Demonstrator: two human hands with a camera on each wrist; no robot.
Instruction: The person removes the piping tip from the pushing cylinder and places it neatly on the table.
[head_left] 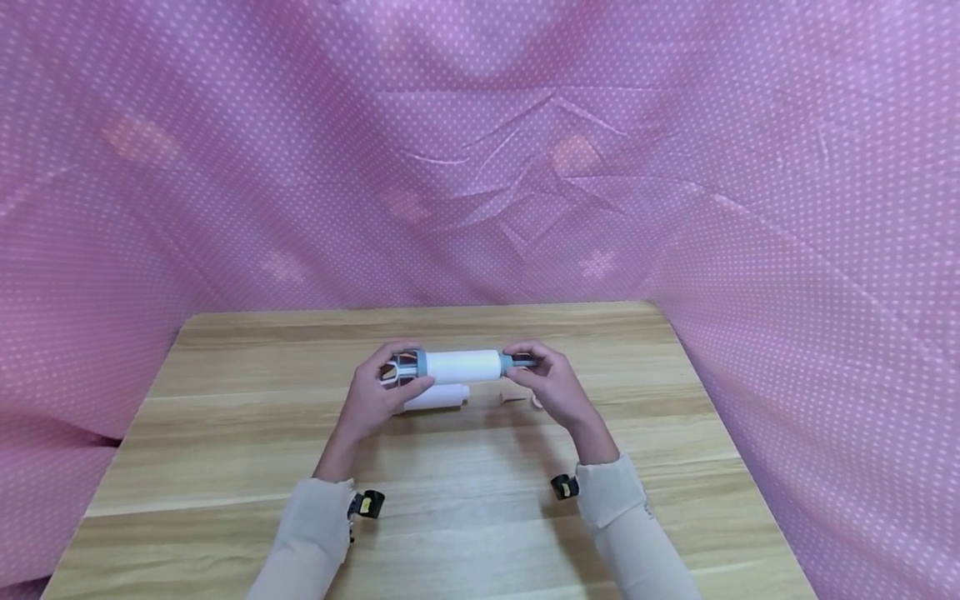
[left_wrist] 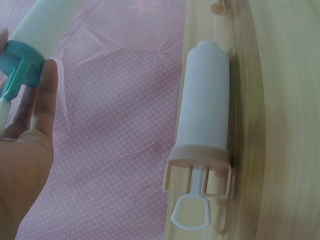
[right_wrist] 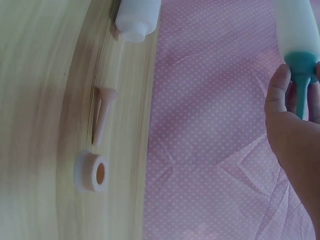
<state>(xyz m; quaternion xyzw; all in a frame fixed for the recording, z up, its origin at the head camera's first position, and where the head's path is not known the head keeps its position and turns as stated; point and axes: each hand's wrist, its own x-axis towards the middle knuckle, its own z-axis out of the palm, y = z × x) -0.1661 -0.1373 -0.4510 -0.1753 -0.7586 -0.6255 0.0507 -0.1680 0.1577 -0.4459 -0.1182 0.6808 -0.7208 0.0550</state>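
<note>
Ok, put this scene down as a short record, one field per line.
left hand: grips the white tube at its teal collar
right hand: pinches the teal nozzle at the other end
held tube: level, raised above the table
lying on table: second white tube with pinkish collar; pinkish nozzle; pinkish ring
backdrop: pink dotted cloth

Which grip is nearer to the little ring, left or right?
Right. In the head view, the right grip is close beside the ring, partly covering it. The left grip is farther away, on the ring's left, holding the tube.
</note>
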